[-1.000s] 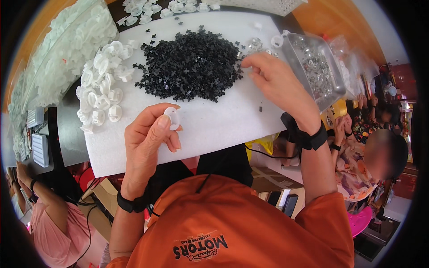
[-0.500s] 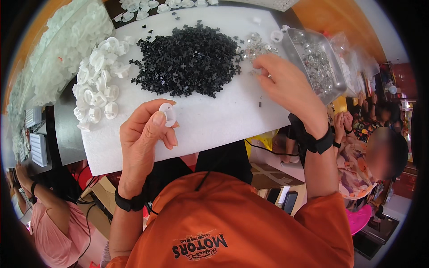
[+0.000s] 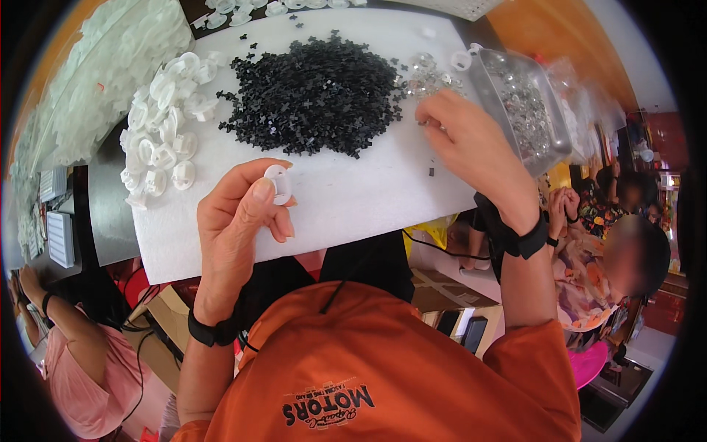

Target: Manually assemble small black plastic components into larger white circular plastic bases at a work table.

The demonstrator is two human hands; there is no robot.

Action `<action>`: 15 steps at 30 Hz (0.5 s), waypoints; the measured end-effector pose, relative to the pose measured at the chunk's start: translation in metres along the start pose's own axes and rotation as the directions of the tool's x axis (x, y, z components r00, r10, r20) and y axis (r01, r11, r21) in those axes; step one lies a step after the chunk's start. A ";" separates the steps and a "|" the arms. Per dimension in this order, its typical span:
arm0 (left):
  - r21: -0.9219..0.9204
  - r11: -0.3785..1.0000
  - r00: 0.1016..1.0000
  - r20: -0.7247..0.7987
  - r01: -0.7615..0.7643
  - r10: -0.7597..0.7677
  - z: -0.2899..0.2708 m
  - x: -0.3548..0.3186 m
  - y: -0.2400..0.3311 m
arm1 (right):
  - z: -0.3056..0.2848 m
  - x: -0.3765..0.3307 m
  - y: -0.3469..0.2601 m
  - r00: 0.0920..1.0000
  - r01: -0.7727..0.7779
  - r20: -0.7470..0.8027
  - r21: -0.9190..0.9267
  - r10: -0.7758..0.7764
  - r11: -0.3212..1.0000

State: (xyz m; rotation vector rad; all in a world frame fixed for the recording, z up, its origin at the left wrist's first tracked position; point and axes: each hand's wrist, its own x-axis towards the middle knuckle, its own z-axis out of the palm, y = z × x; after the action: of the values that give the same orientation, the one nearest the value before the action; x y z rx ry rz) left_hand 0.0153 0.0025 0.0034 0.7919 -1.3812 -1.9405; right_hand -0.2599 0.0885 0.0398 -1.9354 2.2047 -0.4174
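Observation:
Between thumb and fingers, my left hand (image 3: 243, 206) pinches a round white plastic piece (image 3: 279, 184) with a flat rim and an opening in it. My right hand (image 3: 471, 140) is above the white foam sheet (image 3: 346, 199), its thumb and index finger drawn together. Anything at those fingertips is too small to make out. Just beyond it lies a small scatter of clear, shiny parts (image 3: 431, 76). A large heap of small black cross-shaped pieces (image 3: 313, 96) fills the middle of the sheet. Similar white plastic pieces (image 3: 168, 110) are piled on the left.
A metal tray (image 3: 524, 110) of clear parts stands at the right. Big clear bags of whitish parts (image 3: 110, 81) are at the far left. One small dark piece (image 3: 431, 172) lies apart near my right wrist. Other people sit at both sides.
My right hand has shifted slightly, its fingertips drawing closer together. The left hand keeps its hold on the white piece. The view has moved a little.

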 end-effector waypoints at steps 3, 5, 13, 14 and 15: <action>-0.006 1.000 1.000 0.006 -0.002 0.002 -0.002 0.000 -0.001 | -0.004 -0.006 -0.003 0.999 -0.047 0.014 -0.010 0.048 0.999; -0.008 1.000 1.000 0.011 -0.004 0.004 -0.002 0.001 -0.002 | -0.003 -0.009 -0.002 0.999 -0.041 -0.016 0.032 0.042 0.999; 0.030 0.999 0.999 0.018 -0.039 0.039 -0.002 0.000 -0.005 | 0.002 -0.008 -0.002 0.985 -0.133 -0.096 0.084 0.141 0.988; 0.031 0.999 0.999 0.017 -0.039 0.038 -0.002 0.000 -0.005 | 0.003 -0.007 -0.002 0.986 -0.152 -0.067 0.037 0.155 0.988; 0.033 0.999 0.999 0.016 -0.040 0.040 -0.002 0.000 -0.005 | 0.005 -0.006 -0.003 0.985 -0.170 -0.039 -0.010 0.170 0.985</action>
State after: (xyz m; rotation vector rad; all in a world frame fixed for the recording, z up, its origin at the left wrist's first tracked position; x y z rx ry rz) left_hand 0.0166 0.0027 -0.0020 0.7608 -1.4310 -1.9013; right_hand -0.2545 0.0937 0.0359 -1.7408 2.3786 -0.4166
